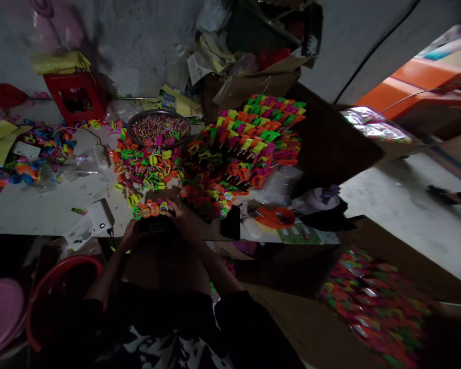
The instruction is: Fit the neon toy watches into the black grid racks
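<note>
My left hand (pixel 132 231) and my right hand (pixel 184 218) meet at the near edge of a white table (pixel 42 205), both in deep shadow. Between them lies a dark object (pixel 155 225) that I cannot make out. My right hand's fingers rest beside a short row of small bright plastic rings (pixel 151 209) in green, orange and pink. Loose rings of the same kind are heaped just beyond (pixel 146 169). A metal bowl (pixel 158 127) full of small coloured pieces stands behind that heap. Stacked rows of assembled rings (pixel 253 133) rise on the right.
A white charger box (pixel 101 215) sits left of my hands, a black phone (pixel 230 222) to the right. A red bucket (pixel 61 292) and pink lid (pixel 2 315) stand low on the left. Cardboard boxes (pixel 253 82) crowd the back; a bag of rings (pixel 372 302) lies lower right.
</note>
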The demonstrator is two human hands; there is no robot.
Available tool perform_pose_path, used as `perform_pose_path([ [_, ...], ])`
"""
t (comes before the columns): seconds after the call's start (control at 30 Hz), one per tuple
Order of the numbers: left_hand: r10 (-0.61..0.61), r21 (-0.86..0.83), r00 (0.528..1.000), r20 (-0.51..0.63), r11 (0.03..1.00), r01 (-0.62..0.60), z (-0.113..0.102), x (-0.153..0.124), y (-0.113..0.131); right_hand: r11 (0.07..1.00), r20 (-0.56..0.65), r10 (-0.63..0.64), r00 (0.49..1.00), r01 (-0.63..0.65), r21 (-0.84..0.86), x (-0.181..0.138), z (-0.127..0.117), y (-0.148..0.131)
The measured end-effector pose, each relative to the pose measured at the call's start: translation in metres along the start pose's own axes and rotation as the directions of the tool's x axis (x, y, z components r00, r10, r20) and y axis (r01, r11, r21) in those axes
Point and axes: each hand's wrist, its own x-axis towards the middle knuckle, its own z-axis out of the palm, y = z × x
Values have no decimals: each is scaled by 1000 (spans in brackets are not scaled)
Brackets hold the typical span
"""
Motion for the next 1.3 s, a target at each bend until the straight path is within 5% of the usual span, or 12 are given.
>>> perform_pose_path([
  [0.37,-17,11,999,-34,1000,18,-2,-1,2,998,120,5,993,-13,63,12,-11,-5],
  [0.57,17,24,1000,-14,1000,-17,-1,0,-3,994,325,-24,946,-12,108,34,-30,-11],
  [0.83,47,71,999,-10,996,-46,-2,0,-3,993,386,-55,921,10,118,42,-33,-4],
  [1.07,50,64,998,-31,997,-48,0,-4,2,990,283,-75,956,37,138,47,-36,-5],
  [1.2,35,49,999,-25,998,-34,1,-6,7,994,149,-55,987,40,103,75,-39,4],
  [1.3,17,59,1000,-9,998,-17,2,-6,6,1000,194,21,981,-22,2,103,-34,11],
])
